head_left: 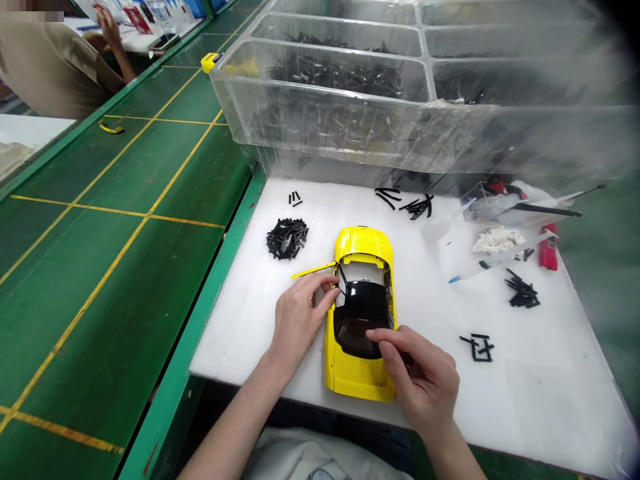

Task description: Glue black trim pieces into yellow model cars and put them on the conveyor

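Note:
A yellow model car body [361, 315] with a glossy black roof and windows lies lengthwise on the white work mat [525, 373]. My left hand [299, 319] rests against the car's left side, fingers pinched at the window frame on a small black part. My right hand [419, 375] lies over the car's near right side, thumb and forefinger pressed on the black glass. A thin yellow stick [313, 270] pokes out leftwards from the car.
A heap of small black parts [287, 237] lies left of the car, more black pieces [521, 292] to the right and rear. Clear plastic bins [350, 100] of black parts stand behind. A red tool [549, 248] lies at far right. Another person [55, 60] sits far left beyond a green conveyor [125, 220].

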Demonstrator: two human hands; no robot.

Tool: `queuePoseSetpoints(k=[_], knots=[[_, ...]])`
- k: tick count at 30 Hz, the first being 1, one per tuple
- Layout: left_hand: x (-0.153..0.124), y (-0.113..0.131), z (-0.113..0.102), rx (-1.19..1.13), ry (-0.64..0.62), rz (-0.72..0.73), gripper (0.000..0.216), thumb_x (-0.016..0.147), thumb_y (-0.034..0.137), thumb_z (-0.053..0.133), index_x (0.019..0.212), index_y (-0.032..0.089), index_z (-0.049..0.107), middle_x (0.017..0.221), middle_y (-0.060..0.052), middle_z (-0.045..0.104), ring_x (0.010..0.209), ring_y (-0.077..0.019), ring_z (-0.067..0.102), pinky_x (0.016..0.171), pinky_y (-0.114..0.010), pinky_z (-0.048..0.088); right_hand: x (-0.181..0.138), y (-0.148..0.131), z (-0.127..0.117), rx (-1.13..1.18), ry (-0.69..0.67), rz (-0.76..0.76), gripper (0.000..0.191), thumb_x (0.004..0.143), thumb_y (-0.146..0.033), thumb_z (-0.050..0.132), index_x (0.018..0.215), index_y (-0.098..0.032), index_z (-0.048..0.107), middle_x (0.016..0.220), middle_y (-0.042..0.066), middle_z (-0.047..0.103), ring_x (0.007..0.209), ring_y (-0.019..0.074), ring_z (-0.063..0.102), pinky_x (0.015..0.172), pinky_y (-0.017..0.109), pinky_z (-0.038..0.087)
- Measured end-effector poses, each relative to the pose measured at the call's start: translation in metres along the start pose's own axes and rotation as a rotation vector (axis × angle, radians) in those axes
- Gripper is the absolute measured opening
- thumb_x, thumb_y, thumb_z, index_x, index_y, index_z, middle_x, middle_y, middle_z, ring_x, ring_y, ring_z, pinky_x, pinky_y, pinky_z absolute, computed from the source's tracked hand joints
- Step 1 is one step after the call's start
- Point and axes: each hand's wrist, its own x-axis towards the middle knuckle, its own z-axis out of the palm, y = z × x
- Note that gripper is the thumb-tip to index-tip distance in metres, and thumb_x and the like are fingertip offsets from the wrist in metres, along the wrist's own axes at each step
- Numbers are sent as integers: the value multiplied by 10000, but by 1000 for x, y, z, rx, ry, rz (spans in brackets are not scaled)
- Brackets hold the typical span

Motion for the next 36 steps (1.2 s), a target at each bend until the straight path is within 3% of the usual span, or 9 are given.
queuePoseSetpoints(k=[8,16,24,29,33,36], knots=[[2,0,-3,-3,-40,-16,112,904,240,606,985,218,680,839,17,698,723,-142,608,711,-248,461,-2,1,0,-4,0,-11,152,878,-138,594,924,-208,720,600,-27,588,441,80,441,414,218,328],[5,-4,-3,7,-73,8,111,889,264,623,987,229,664,785,33,681,678,-133,586,668,-242,439,-4,-4,4,-4,34,77,155,897,-195,583,881,-204,737,644,11,650,447,92,411,433,245,324],[5,-4,-4,-4,-87,37,61,893,243,633,924,220,680,781,31,679,673,-128,581,655,-233,425,-4,-2,5,7,47,61,146,889,-175,594,891,-205,737,635,1,644,456,88,423,436,239,318],[6,-6,-5,-5,-101,61,114,891,220,643,1001,226,674,796,36,681,702,-129,600,677,-231,433,-4,-2,4,-4,25,48,145,880,-169,606,903,-210,742,648,2,662,448,84,428,422,233,319],[6,-6,-5,15,-102,59,118,891,219,646,1009,228,650,808,39,681,734,-135,622,689,-235,437,8,-9,-3,49,41,168,141,892,-220,609,864,-228,746,679,3,682,484,96,489,426,227,352],[5,-7,-5,16,-110,86,46,898,220,636,942,224,646,841,36,692,773,-139,637,709,-240,441,31,-19,-11,27,42,167,149,902,-247,606,865,-234,750,676,0,671,495,100,492,438,232,369]])
